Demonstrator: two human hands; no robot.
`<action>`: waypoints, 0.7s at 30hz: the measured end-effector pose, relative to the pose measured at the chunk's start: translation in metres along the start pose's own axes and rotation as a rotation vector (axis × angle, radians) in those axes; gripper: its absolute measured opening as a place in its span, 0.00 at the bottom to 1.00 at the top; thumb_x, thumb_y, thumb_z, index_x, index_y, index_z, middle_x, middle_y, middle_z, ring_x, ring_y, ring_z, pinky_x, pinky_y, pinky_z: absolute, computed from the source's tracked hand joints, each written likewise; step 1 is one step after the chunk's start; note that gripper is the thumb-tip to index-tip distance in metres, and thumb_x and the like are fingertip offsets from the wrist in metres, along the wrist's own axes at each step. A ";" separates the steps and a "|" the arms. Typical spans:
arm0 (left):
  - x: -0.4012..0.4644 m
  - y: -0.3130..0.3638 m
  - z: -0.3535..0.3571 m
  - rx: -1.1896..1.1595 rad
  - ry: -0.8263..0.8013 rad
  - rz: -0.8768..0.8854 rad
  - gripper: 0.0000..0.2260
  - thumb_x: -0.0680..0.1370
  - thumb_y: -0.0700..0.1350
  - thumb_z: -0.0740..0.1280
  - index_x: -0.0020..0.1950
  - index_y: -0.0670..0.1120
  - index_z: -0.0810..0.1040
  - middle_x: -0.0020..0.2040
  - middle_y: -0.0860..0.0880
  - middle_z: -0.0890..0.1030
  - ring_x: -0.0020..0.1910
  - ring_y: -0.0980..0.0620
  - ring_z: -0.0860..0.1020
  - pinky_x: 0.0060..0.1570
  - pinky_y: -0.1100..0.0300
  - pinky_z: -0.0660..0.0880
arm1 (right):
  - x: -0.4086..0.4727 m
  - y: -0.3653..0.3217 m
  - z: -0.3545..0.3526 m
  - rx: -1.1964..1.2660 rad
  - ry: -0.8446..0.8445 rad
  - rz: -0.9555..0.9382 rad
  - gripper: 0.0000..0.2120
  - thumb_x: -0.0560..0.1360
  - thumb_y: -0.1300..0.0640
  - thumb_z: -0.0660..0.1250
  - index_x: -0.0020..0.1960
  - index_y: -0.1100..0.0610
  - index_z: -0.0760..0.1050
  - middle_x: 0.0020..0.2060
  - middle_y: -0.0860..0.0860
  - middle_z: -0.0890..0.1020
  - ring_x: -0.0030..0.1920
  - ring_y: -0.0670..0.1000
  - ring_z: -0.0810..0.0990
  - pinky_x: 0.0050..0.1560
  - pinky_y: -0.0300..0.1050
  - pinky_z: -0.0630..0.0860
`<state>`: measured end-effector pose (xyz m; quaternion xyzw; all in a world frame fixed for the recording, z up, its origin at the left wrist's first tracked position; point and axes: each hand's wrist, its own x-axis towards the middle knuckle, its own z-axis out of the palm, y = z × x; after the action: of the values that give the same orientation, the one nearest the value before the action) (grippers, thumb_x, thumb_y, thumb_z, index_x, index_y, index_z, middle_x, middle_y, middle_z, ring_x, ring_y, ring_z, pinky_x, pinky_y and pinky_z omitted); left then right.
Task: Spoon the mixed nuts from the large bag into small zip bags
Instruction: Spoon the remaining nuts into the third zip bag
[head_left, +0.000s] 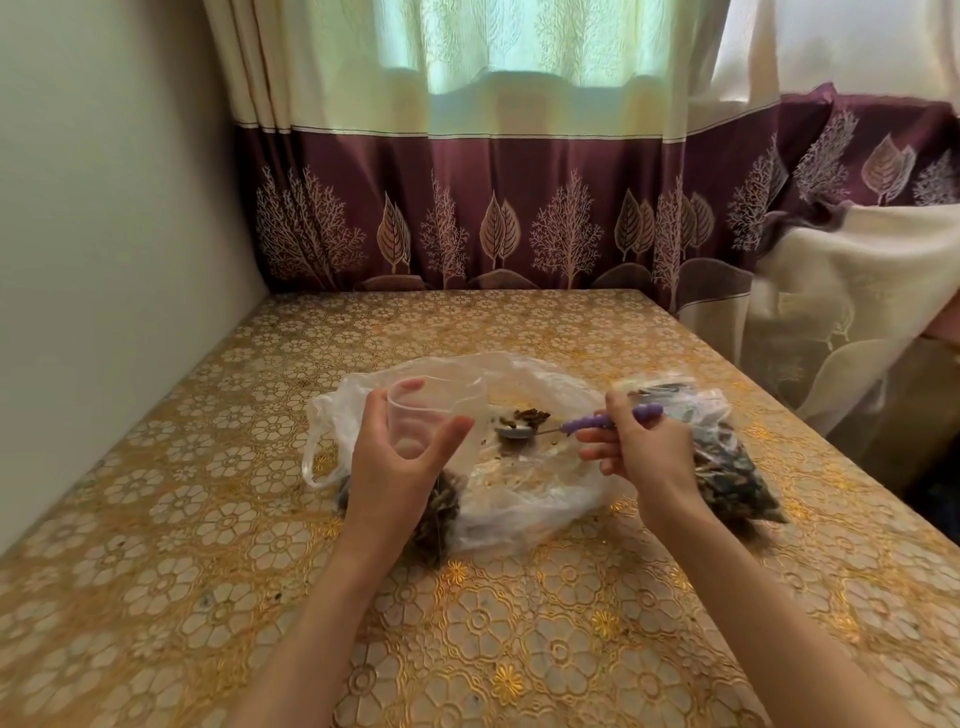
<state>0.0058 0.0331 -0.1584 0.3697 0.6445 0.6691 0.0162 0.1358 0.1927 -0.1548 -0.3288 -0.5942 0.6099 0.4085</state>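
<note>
Head view. Nearest us: our left hand (400, 457), its grip curled round a small zip bag (434, 415), mouth held open; thin, limp film, best held at the rim. Our right hand (636, 447): grip pinching the spoon (571, 426) by its purple handle, bowl over the large bag (519, 467). Few nuts (530, 415) remain, light and loose. Filled bags (727, 457) rest on the surface (519, 649).

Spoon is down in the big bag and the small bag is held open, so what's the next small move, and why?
Probably scoop the small pile of nuts with the spoon: its bowl lies just beside them inside the large bag, gripped by the right hand, while the left hand holds the small zip bag open.
</note>
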 end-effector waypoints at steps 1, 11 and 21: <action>0.000 0.000 0.000 0.005 -0.001 0.003 0.29 0.64 0.62 0.71 0.60 0.52 0.70 0.43 0.55 0.79 0.39 0.67 0.79 0.36 0.74 0.73 | 0.002 0.000 0.000 -0.001 0.021 -0.003 0.20 0.80 0.53 0.60 0.37 0.65 0.80 0.33 0.57 0.85 0.25 0.47 0.80 0.23 0.34 0.71; 0.000 0.000 0.001 -0.011 -0.008 0.003 0.25 0.64 0.58 0.70 0.58 0.52 0.71 0.42 0.56 0.80 0.39 0.66 0.80 0.34 0.74 0.73 | 0.016 0.006 0.006 0.037 0.186 -0.008 0.17 0.79 0.55 0.63 0.36 0.64 0.79 0.31 0.54 0.84 0.25 0.45 0.79 0.20 0.33 0.68; 0.000 0.001 0.000 -0.003 -0.007 0.005 0.26 0.65 0.59 0.72 0.59 0.53 0.70 0.43 0.56 0.80 0.40 0.66 0.80 0.34 0.74 0.73 | 0.011 0.014 0.002 0.129 -0.009 0.148 0.10 0.77 0.61 0.64 0.46 0.65 0.82 0.42 0.59 0.84 0.31 0.46 0.81 0.25 0.32 0.71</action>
<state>0.0062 0.0333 -0.1579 0.3735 0.6423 0.6690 0.0174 0.1274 0.2019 -0.1681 -0.3423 -0.5296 0.6768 0.3799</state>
